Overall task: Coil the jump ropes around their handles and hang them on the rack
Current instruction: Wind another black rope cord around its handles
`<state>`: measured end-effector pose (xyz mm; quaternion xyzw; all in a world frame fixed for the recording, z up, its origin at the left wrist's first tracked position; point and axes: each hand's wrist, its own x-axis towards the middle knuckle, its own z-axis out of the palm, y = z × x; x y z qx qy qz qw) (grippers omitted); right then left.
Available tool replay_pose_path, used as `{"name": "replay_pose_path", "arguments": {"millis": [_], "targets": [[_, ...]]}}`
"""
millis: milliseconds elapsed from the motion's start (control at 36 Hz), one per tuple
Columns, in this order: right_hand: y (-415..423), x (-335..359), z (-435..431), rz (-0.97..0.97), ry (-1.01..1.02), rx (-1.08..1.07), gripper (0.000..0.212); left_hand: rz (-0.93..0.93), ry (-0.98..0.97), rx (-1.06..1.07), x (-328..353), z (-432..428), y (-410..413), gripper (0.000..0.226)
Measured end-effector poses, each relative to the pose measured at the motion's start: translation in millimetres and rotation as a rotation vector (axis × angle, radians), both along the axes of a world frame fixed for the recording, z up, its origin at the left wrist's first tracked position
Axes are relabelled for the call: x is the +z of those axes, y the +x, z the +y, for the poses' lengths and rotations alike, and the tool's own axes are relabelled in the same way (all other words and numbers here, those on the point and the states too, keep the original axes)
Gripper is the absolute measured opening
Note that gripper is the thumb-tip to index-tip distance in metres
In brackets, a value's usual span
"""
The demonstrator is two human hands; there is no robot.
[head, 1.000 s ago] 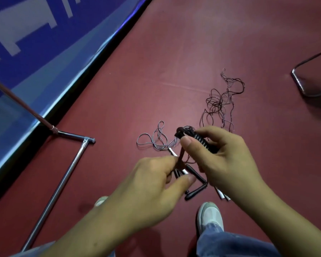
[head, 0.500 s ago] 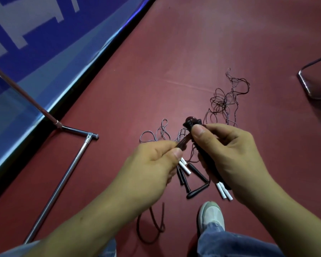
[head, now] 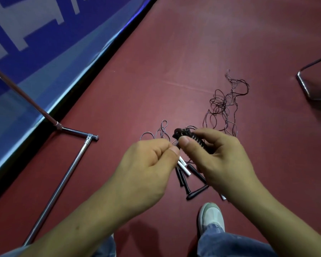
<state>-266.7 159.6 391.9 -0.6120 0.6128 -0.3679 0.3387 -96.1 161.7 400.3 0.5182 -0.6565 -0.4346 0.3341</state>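
Gripping one wound handle (head: 194,139) in right hand (head: 222,162), pinching maybe its rope end (head: 176,143) with left hand (head: 148,166). Beyond the grip, other ropes (head: 224,102) loose, not yet hung.

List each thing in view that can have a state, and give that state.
Wound rope: coiled round its handles, held above the floor.
Right hand: grips the wound rope.
Left hand: fingers pinch at the wound rope's end.
Dark rope: loose tangle on the floor.
Grey rope: loose loops on the floor.
Black handles: lying on the floor, unwound.
Rack: standing; only base and pole show.
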Motion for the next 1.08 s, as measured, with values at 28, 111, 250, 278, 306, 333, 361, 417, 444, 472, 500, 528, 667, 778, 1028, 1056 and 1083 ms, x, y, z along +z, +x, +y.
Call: {"name": "replay_pose_path", "arguments": {"millis": [28,111,250,278,306,333,361,417,444,472,500,528,667,778,1028,1056,1083], "targets": [[-1.0,-1.5,-0.5,0.089,-0.015,-0.003,0.035,-0.003,-0.001,-0.012,-0.1,0.3,-0.8,0.046],[-1.9,-1.3,0.1,0.299,-0.049,-0.012,0.051,0.03,0.022,-0.017,-1.1,-0.4,-3.1,0.041],[3.1,1.3,4.0,0.451,-0.102,-0.044,0.055,-0.006,-0.028,-0.021,3.4,6.1,-10.8,0.034],[3.0,1.5,4.5,0.46,-0.119,-0.047,0.054,-0.023,-0.052,-0.032,4.1,7.4,-11.7,0.035],[2.8,2.5,5.5,0.459,-0.126,-0.039,0.052,-0.048,-0.085,-0.045,4.7,8.4,-12.0,0.037],[2.4,3.7,6.8,0.46,-0.124,-0.02,0.049,-0.078,-0.12,-0.06,4.2,8.8,-11.4,0.039],[1.9,5.4,8.4,0.48,-0.116,0.01,0.044,-0.115,-0.155,-0.077,3.7,8.6,-9.9,0.039],[2.0,8.3,11.9,0.593,-0.08,0.1,0.032,-0.2,-0.185,-0.113,2.8,8.4,-4.8,0.032],[2.5,8.9,13.2,0.653,-0.059,0.152,0.031,-0.241,-0.174,-0.137,2.1,8.4,-1.8,0.025],[2.7,8.7,14.1,0.707,-0.035,0.2,0.033,-0.288,-0.148,-0.167,1.4,8.5,0.9,0.016],[2.8,8.0,14.6,0.76,-0.007,0.239,0.036,-0.333,-0.122,-0.194,0.6,8.8,3.3,0.009],[2.6,6.4,14.8,0.815,0.011,0.269,0.04,-0.366,-0.099,-0.218,0.4,9.0,5.5,0.01],[6.4,-3.2,15.2,0.993,0.03,0.326,0.052,-0.492,-0.048,-0.286,-2.1,6.5,14.3,0.011],[13.3,-11.8,17.7,1.058,0.035,0.359,0.053,-0.588,-0.135,-0.359,-1.9,5.3,18.7,0.017],[25.6,-18.2,28.5,0.955,-0.009,0.475,0.053,-0.542,-0.223,-0.549,9.5,-16.1,40.5,0.009],[27.1,-16.2,29.9,0.941,-0.009,0.508,0.053,-0.501,-0.18,-0.559,11.3,-18.1,41.9,0.006],[27.9,-13.9,31.3,0.922,-0.01,0.542,0.053,-0.455,-0.127,-0.566,12.9,-19.6,42.0,0.006]]}}
